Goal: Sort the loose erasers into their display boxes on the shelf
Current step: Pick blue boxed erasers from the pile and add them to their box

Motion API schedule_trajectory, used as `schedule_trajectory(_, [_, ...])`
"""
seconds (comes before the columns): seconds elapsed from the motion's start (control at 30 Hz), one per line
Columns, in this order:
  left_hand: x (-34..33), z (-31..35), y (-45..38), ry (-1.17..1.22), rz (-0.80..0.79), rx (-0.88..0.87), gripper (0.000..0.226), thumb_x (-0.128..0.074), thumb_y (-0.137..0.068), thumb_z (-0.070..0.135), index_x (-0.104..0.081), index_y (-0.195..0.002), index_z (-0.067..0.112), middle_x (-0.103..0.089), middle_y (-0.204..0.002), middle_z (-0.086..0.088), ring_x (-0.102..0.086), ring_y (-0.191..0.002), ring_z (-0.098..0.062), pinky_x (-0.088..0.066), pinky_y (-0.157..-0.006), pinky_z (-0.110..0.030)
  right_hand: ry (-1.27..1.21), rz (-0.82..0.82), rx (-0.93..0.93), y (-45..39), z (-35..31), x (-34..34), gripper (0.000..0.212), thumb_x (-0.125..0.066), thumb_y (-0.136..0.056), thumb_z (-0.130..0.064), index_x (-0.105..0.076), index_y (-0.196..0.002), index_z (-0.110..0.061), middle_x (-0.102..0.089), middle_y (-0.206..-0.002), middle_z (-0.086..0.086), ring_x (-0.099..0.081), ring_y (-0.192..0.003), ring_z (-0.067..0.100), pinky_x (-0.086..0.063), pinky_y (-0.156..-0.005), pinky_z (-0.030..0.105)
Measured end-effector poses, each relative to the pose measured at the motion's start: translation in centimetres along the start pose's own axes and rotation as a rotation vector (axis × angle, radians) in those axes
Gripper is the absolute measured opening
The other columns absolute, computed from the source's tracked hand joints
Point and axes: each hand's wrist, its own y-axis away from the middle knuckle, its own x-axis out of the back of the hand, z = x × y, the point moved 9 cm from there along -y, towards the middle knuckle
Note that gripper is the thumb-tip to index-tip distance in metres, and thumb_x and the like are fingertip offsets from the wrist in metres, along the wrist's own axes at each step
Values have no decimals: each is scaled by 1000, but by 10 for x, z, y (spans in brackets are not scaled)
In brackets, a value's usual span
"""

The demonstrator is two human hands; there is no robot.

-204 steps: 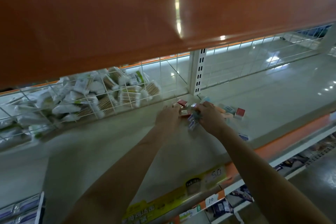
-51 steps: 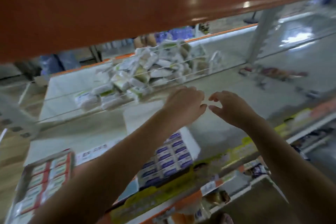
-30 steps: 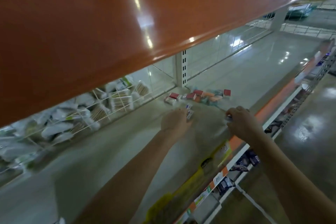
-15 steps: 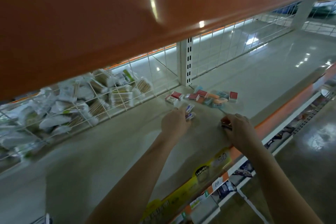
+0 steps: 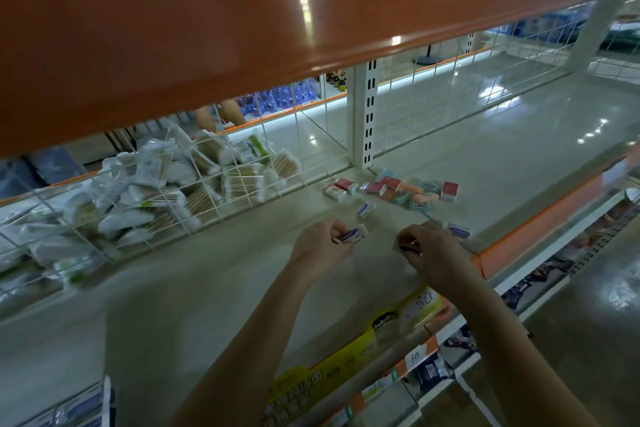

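left hand (image 5: 320,242) grip pinches a blue-label eraser (image 5: 354,235), right hand (image 5: 429,248) grip pinches something small, unclear what; loose eraser pile (image 5: 398,189) sits up-right of both on the shelf (image 5: 207,288), right hand nearer.

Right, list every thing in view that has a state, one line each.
left hand: pinches a blue-and-white eraser, held just above the shelf.
right hand: curled round a small dark item, too blurred to name.
loose erasers: scattered on the shelf by the upright post, unsorted.
display box: at the lower left edge, partly cut off.
cotton swab packs: heaped behind the wire divider.
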Motion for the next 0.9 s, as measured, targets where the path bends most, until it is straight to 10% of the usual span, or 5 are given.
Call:
schedule_trajectory(0.27, [30,-24,42,181,57,19,34,-66,-86,20,-62,-119,27,-64,-107,8,-58,-90,-5,-41,-73,-14,-75,-80,62,3,-43,-22,18,-59,-88,-17,-63,-105,-18,-63,-103,3,-55,-93,17,-44,-81,24])
schedule_trajectory(0.67, [128,-70,114,383,312,81,19,-70,-81,18,-60,-92,31,-66,-89,7,-61,-81,-11,-47,-73,-26,-264,-112,247,15,-168,-40,13,-63,-84,-14,-64,-92,-25,-61,-96,-3,-60,-87,15,-50,-79,32])
schedule_trajectory(0.9, [196,-113,181,426,396,101,25,-72,-81,17,-57,-98,28,-68,-86,7,-61,-70,3,-43,-59,-7,-356,-168,384,45,-268,-60,15,-66,-83,-14,-64,-96,-22,-59,-94,-8,-60,-84,10,-50,-76,23])
